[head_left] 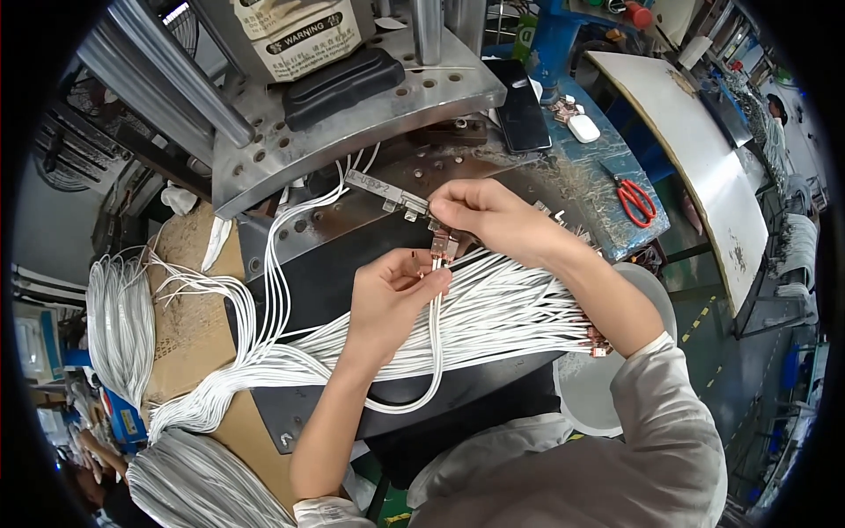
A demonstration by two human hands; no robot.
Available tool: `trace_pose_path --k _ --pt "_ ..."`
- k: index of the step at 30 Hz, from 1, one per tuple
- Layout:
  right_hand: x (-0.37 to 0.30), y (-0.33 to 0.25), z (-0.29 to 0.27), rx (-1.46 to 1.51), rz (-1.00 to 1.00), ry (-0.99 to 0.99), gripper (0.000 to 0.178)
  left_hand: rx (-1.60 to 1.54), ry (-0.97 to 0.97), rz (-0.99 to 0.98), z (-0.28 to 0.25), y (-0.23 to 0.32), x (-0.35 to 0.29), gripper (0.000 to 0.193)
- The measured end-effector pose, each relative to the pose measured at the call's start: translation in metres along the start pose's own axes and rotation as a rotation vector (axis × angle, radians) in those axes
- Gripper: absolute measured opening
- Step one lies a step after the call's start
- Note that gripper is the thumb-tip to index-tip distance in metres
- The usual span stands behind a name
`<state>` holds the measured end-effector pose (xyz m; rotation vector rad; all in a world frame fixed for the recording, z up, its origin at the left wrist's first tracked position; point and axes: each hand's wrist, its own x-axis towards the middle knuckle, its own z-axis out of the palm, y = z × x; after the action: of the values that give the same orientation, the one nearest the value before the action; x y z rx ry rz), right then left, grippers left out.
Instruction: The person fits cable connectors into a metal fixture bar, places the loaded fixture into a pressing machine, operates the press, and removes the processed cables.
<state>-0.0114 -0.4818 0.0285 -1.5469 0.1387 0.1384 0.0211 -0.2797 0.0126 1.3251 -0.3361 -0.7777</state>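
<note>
My left hand point(393, 290) pinches the end of a white cable point(437, 352) that loops down and back up under it. My right hand point(488, 220) grips the small metal connector point(443, 249) at that cable's tip, fingertips of both hands meeting there. Just above lies a flat metal fixture bar point(387, 192) on the dark work plate point(352, 229). A thick bundle of white cables point(510, 317) fans out beneath both wrists.
A grey press base with holes point(352, 123) and steel columns stands behind. A black phone point(518, 106), a white earbud case point(583, 128) and red scissors point(635, 201) lie at the right. More white cable coils point(119, 326) hang at the left beside cardboard point(189, 308).
</note>
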Motion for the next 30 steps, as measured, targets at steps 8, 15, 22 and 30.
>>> trace_pose_path --k 8,15,22,30 --pt "-0.010 -0.014 0.003 -0.046 0.135 -0.020 0.028 0.039 0.020 -0.067 0.000 0.009 -0.001 0.014" --pt "-0.009 -0.012 0.000 -0.065 0.039 0.011 0.027 0.039 0.024 -0.093 -0.002 0.008 -0.004 0.017" --pt "-0.005 -0.002 -0.002 -0.156 -0.070 -0.071 0.027 0.009 0.063 -0.103 0.003 0.011 -0.003 0.014" --pt "-0.012 -0.016 -0.012 -0.165 0.022 -0.072 0.023 0.014 0.044 -0.133 -0.003 0.011 -0.004 0.019"
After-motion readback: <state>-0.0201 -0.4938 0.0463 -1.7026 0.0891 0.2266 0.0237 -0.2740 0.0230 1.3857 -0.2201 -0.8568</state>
